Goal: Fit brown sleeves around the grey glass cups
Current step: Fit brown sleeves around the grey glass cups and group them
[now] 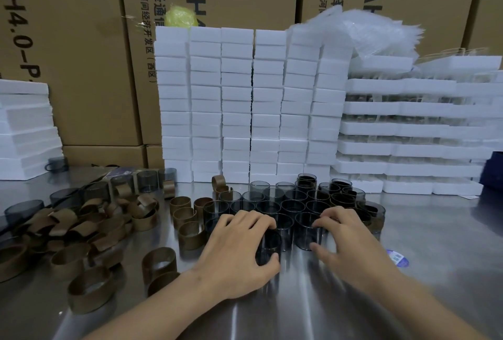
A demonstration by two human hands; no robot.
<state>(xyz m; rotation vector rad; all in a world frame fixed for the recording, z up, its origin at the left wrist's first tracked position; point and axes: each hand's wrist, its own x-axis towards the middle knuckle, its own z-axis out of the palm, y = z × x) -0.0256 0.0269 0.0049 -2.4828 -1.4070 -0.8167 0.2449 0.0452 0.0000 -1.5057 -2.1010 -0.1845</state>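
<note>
left hand (pixel 239 250) curled round a small dark grey glass cup (pixel 268 246) at the near edge of the cluster, fingers over its rim, thumb low on its near side. right hand (pixel 347 241) grips a second grey glass cup (pixel 304 233) just beside the first, fingertips on the rim, thumb against the wall. both cups stand upright on the shiny steel surface (pixel 285 318). behind the hands a packed cluster of bare grey glass cups (pixel 272 203), upright, touching each other. at the cluster's far right some cups wearing brown sleeves (pixel 340 199). left of the cluster a few upright open brown sleeve rings (pixel 187 214); further left a loose heap of brown sleeves (pixel 81 226) lying every way, more grey cups behind it. near the right hand a round blue and white sticker (pixel 398 258) flat on the surface. at the back stacked white foam blocks (pixel 236 100), white foam trays (pixel 394 127) stacked to the right with clear crumpled plastic bags (pixel 375 32) on top, brown cardboard boxes (pixel 81 54) behind all
</note>
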